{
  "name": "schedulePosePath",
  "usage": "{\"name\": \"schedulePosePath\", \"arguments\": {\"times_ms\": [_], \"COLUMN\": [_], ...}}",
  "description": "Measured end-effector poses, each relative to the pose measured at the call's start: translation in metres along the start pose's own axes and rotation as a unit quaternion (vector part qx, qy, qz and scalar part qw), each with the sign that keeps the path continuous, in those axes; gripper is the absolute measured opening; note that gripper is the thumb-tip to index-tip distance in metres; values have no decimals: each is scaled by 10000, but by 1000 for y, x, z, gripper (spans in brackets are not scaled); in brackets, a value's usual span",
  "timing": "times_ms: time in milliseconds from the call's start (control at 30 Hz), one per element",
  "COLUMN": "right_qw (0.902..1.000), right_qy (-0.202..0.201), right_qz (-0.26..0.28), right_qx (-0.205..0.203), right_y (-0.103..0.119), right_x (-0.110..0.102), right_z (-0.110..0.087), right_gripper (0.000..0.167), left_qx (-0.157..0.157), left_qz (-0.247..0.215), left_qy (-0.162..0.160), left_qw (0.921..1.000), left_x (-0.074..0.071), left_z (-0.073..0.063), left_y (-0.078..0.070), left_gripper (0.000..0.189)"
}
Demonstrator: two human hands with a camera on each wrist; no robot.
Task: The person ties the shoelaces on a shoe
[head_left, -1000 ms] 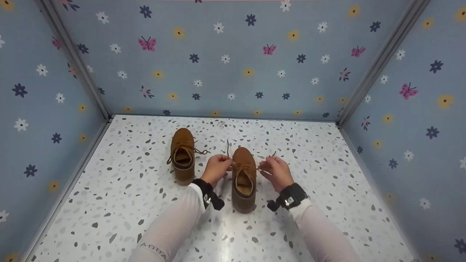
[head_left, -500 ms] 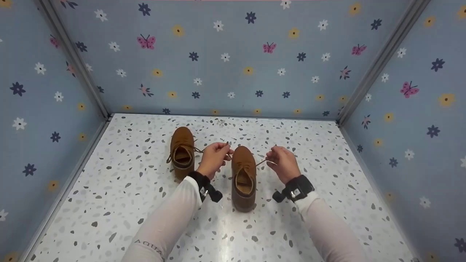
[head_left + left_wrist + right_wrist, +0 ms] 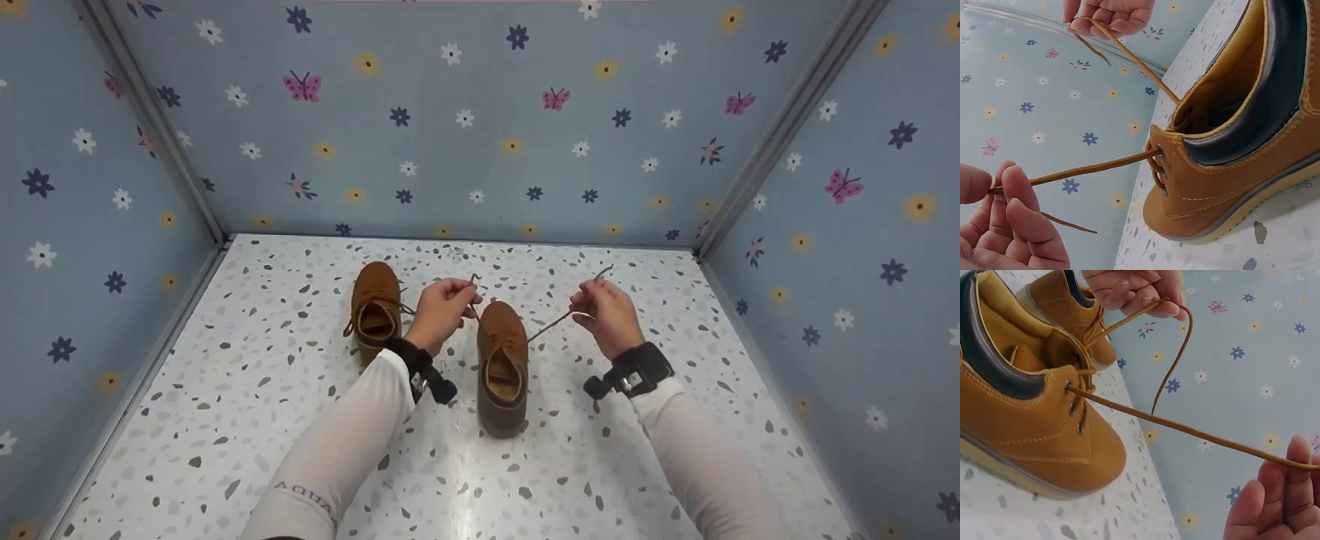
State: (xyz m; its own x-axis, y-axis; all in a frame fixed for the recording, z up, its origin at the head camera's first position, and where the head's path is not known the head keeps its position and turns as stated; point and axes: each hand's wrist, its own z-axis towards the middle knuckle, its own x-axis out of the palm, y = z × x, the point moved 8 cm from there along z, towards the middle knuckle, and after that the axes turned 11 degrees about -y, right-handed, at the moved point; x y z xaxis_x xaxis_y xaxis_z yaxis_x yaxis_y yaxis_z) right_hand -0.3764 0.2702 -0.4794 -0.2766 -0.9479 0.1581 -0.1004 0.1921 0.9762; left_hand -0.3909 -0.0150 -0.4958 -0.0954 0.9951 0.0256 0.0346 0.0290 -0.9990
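Observation:
A tan ankle shoe (image 3: 501, 418) with a dark padded collar stands upright on the floor, its toe pointing away from me. To its left, my left hand (image 3: 439, 315) pinches one end of its brown shoelace (image 3: 1089, 170) between thumb and fingers, a short tail hanging past the grip. My right hand (image 3: 609, 319), out to the right and above the floor, grips the other shoelace end (image 3: 1185, 430), which runs taut from the top eyelet. In the right wrist view the left hand's lace loops over its fingers and droops. Both ends are apart, with no knot between them.
A matching shoe (image 3: 376, 281) with its laces in place stands to the left, partly behind my left hand. The white speckled floor (image 3: 675, 420) is bounded by blue flower-patterned panels (image 3: 480, 150) at the back and both sides.
Both hands have risen away from the shoe, the right one farther out to the right and forward, drawing its lace out straight. The left hand moved slightly forward and left. The shoes stay put.

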Motion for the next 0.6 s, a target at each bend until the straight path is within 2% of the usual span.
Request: {"name": "schedulePosePath", "arguments": {"times_ms": [167,300,467,600], "right_qw": [9985,9917,9721,9522], "right_qy": [211,560,1068,1360], "right_qz": [-427,-1005,-1823,-2429], "right_qx": [-252,-583,-1021,-1258], "right_y": [21,38,56,67], "right_x": [4,15,34,50], "right_z": [0,-4,-13,-16], "right_gripper": [22,26,29,31], "left_qx": [141,329,664,898], "left_qz": [122,265,685,1094], "left_qy": [144,320,646,1008], "left_qw": [9997,9986,9933,9848], "left_x": [7,17,33,49], "left_z": [2,1,-2,-4], "left_y": [-7,-14,-22,-26], "left_gripper": [23,21,18,20]}}
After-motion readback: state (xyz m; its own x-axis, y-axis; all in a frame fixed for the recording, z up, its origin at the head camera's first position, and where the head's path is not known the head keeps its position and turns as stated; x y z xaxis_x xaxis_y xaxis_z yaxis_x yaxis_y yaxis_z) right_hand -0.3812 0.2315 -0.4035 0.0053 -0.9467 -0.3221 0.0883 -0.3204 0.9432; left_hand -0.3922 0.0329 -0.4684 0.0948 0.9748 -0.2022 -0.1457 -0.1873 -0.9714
